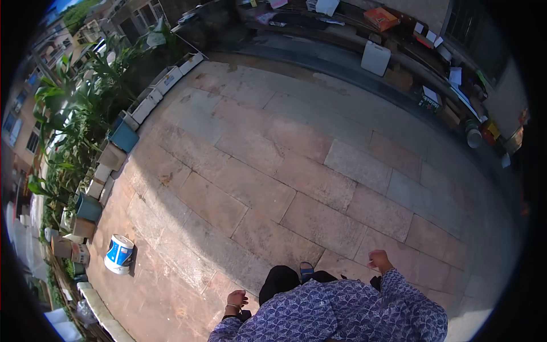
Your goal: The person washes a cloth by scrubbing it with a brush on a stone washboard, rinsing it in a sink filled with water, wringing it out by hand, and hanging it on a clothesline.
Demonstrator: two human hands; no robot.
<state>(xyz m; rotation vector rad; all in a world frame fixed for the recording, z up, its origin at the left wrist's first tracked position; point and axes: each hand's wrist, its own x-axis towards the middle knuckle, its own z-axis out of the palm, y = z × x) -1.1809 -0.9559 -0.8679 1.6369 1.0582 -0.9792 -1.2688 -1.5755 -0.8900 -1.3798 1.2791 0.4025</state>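
My left hand (237,298) hangs low by my left side, its fingers loosely bent and a band round the wrist. No object shows in it. On the other side, my right hand (380,260) is held out in front of me with half-curled fingers, and nothing is visible in it either. Both hands are above the paved floor (265,196), touching nothing. The patterned blue sleeves and shirt (307,313) fill the bottom of the view. One foot in a blue sandal (306,268) shows below me. Nearest to my left hand among loose things is a blue and white bucket (118,254), standing on the sunlit floor.
Planter boxes (123,134) with tall green plants (85,108) line the left edge. Along the far wall, a ledge carries clutter, including an orange box (381,19). A white jerrycan (375,58) and a dark printed carton (430,99) stand at the right.
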